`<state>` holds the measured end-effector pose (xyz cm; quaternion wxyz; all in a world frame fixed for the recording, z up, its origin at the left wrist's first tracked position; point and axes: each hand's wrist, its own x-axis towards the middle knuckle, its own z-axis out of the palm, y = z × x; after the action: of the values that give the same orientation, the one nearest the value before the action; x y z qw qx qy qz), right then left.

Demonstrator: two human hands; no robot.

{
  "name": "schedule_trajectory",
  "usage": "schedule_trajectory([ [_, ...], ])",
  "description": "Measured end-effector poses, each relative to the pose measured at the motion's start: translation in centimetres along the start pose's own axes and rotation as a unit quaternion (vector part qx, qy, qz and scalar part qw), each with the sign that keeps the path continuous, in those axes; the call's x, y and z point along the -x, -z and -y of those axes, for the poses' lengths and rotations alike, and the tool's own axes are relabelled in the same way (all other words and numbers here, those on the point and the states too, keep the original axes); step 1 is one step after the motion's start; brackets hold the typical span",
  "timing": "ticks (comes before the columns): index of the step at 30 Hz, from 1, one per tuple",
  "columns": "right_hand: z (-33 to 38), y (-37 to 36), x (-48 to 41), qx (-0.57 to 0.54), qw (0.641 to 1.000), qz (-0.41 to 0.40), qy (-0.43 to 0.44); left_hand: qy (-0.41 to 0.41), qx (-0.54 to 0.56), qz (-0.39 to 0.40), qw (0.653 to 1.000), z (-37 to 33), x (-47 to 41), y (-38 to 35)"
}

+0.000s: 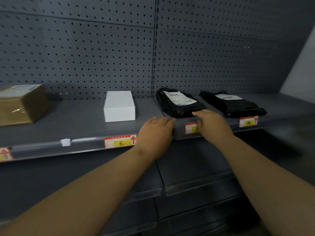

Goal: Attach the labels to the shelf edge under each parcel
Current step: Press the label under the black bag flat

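On the grey shelf [76, 123] sit a brown cardboard box [22, 104], a white box [119, 106] and two black bagged parcels [180, 103] [233, 104]. Red-and-yellow labels are on the shelf edge: one at far left [5, 154], one marked "E" [120, 141] under the white box, one [191, 128] under the first black parcel, one [248, 121] under the second. My left hand [156, 133] rests flat on the shelf edge beside the "E" label. My right hand [212, 126] lies over the right part of the third label, fingers touching the black parcel's front.
A small white scrap [65, 142] sticks on the shelf edge between the far-left label and the "E" label. Grey pegboard [85, 57] backs the shelf. More grey shelves [196, 183] lie below. A pale wall [301, 79] is at right.
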<state>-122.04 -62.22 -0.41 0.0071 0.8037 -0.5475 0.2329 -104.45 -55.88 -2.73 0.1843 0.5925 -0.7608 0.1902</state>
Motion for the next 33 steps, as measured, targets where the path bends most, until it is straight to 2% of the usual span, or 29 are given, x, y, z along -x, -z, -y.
schedule_trajectory([
  [8,-3.5,-0.4,0.0,0.008,0.999,0.044,0.006,0.020,0.023,0.029,0.999,-3.3,-2.6,-2.9],
  [12,-4.7,-0.9,0.2,-0.009,0.998,0.058,0.020,0.019,0.038,0.016,0.999,-3.7,-2.8,-3.3],
  [22,-5.8,-1.2,1.0,-0.039,0.997,0.042,0.046,0.030,0.054,-0.006,0.998,-4.0,-2.3,-3.4],
  [33,-5.9,-1.2,0.8,-0.038,0.996,0.050,0.059,0.041,0.036,0.005,0.999,-4.3,-2.4,-3.6],
])
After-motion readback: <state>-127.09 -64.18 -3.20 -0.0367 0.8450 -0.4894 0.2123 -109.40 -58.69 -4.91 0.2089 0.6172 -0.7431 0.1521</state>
